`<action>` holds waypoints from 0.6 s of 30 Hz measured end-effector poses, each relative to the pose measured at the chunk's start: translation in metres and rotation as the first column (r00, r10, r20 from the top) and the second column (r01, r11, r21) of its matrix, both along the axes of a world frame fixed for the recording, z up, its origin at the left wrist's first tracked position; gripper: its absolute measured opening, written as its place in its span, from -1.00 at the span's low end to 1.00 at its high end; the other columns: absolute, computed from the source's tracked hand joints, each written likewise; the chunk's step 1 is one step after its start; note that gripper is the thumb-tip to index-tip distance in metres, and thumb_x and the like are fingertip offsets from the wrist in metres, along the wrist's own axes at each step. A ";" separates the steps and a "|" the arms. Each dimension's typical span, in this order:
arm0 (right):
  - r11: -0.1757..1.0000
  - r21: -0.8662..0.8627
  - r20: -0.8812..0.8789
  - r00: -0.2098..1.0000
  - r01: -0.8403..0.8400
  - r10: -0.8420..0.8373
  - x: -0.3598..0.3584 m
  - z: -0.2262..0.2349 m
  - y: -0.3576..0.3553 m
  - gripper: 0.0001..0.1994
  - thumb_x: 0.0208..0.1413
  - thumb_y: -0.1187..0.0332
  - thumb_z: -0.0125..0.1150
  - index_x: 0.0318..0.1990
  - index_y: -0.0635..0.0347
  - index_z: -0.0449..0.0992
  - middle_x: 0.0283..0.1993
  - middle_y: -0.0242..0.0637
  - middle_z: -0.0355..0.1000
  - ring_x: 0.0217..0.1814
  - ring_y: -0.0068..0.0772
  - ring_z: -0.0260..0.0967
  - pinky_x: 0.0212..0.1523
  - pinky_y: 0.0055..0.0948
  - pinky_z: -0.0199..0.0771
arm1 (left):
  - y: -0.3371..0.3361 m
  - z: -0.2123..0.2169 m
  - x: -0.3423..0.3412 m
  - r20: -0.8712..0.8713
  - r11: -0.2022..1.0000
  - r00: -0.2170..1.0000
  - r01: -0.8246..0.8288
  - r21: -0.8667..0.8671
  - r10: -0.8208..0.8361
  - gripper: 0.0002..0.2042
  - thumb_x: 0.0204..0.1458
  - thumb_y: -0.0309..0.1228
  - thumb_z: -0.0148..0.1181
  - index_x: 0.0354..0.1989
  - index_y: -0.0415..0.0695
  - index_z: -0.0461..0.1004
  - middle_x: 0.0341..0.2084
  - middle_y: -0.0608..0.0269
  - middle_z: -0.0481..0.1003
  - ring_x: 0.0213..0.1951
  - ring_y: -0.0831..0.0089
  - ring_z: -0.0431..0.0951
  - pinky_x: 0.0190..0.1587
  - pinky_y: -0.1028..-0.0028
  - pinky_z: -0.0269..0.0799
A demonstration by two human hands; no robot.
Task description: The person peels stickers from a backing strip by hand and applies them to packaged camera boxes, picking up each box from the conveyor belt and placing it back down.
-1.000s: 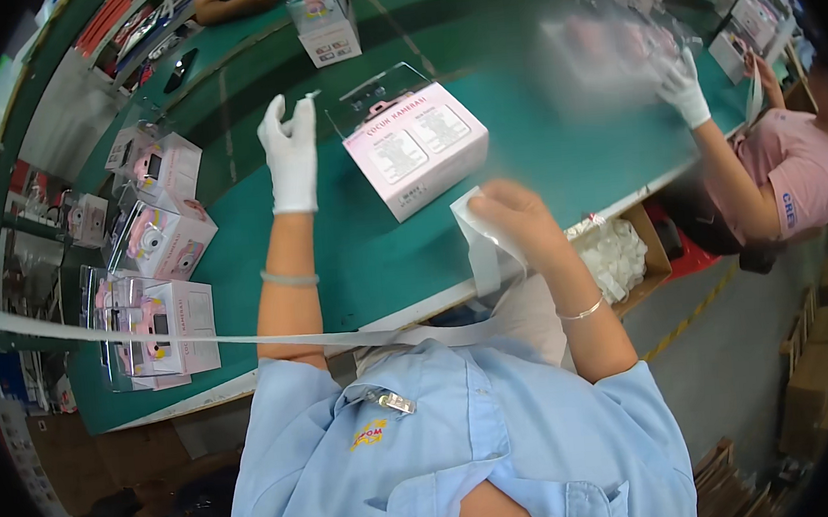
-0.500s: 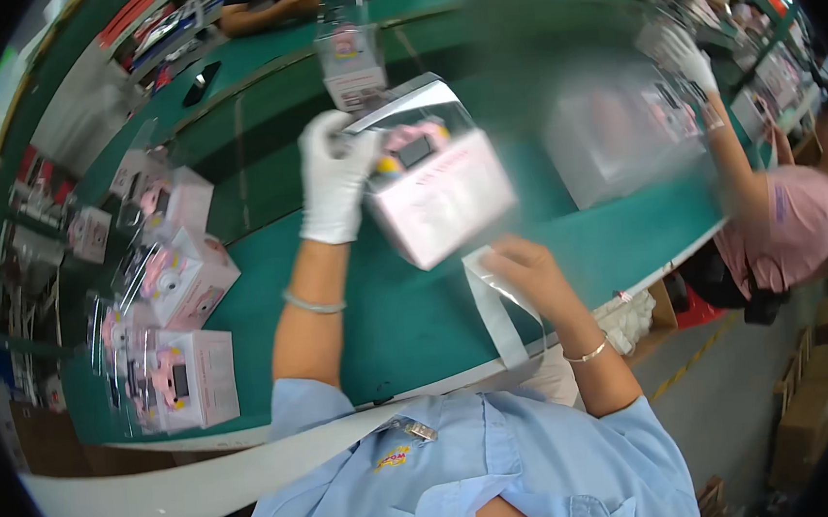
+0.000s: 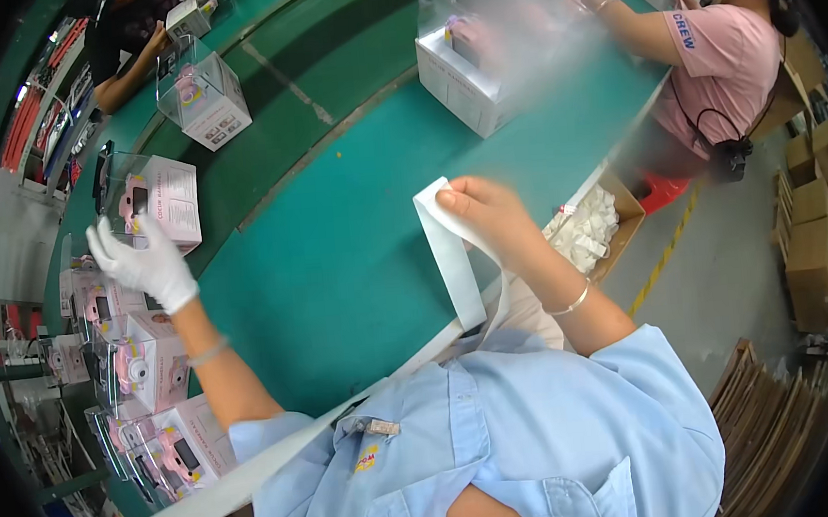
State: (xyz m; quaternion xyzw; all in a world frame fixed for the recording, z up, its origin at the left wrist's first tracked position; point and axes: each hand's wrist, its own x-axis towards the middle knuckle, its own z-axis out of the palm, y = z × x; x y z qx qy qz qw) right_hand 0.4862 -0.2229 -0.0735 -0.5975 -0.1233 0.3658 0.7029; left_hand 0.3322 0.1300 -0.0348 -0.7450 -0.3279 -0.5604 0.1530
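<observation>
My left hand (image 3: 145, 267), in a white glove, is empty with its fingers apart. It hovers beside a white-and-pink box (image 3: 172, 205) with a clear plastic front, behind which a pink toy camera (image 3: 134, 202) shows. More such boxes (image 3: 158, 361) stand in a row at my left, near my forearm. My bare right hand (image 3: 488, 214) pinches the folded end of a white paper-like strip (image 3: 452, 265) between thumb and fingers, above the green work surface (image 3: 337, 274). The strip hangs in a loop toward my body.
Another clear-topped box (image 3: 217, 104) stands on the dark green belt (image 3: 274, 85). At the far right a co-worker in a pink shirt (image 3: 724, 59) reaches toward a box (image 3: 463, 80), partly blurred. A carton of crumpled white material (image 3: 592, 230) sits below the table edge.
The box that my left hand held is now at the left, and that hand has let go. My right hand has moved slightly up and left, still pinching the strip. The view has shifted.
</observation>
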 end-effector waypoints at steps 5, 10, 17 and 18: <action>0.998 0.030 0.048 0.998 -0.053 0.051 -0.018 0.019 -0.007 -0.74 0.09 0.21 0.19 -0.21 0.22 0.43 -0.43 -0.47 0.40 -0.47 -0.76 0.29 -0.51 -0.72 0.30 | -0.185 -0.011 0.013 0.581 -0.121 0.417 0.731 -0.671 -0.699 -0.48 -0.08 -0.63 0.07 0.14 -0.18 0.18 0.01 0.16 0.33 0.10 0.36 0.31 0.17 0.37 0.19; 0.990 0.097 0.082 0.992 -0.103 0.096 -0.036 0.017 -0.018 -0.70 0.07 0.26 0.22 -0.15 0.23 0.35 -0.42 -0.47 0.40 -0.41 -0.75 0.30 -0.43 -0.72 0.31 | -0.236 -0.035 0.027 0.404 -0.025 0.386 0.697 -0.717 -0.829 -0.55 -0.10 -0.65 0.11 0.05 -0.14 0.33 -0.16 0.15 0.45 -0.11 0.28 0.46 -0.04 0.44 0.35; 0.991 0.126 0.012 0.999 -0.053 0.052 -0.052 0.025 -0.053 -0.67 0.13 0.13 0.11 -0.14 0.23 0.37 -0.37 -0.46 0.37 -0.39 -0.75 0.25 -0.39 -0.72 0.28 | -0.250 -0.039 0.033 0.370 0.115 0.362 0.830 -0.546 -0.856 -0.70 -0.16 -0.67 0.12 -0.21 -0.10 0.51 -0.38 0.24 0.50 -0.33 0.32 0.47 -0.25 0.45 0.36; 0.991 0.122 -0.021 0.998 -0.061 0.064 -0.052 0.025 -0.057 -0.66 0.14 0.11 0.09 -0.15 0.23 0.39 -0.36 -0.46 0.36 -0.38 -0.76 0.24 -0.37 -0.71 0.28 | -0.251 -0.039 0.033 0.365 0.114 0.358 0.830 -0.546 -0.860 -0.70 -0.16 -0.67 0.12 -0.21 -0.10 0.51 -0.38 0.24 0.50 -0.33 0.32 0.47 -0.25 0.45 0.36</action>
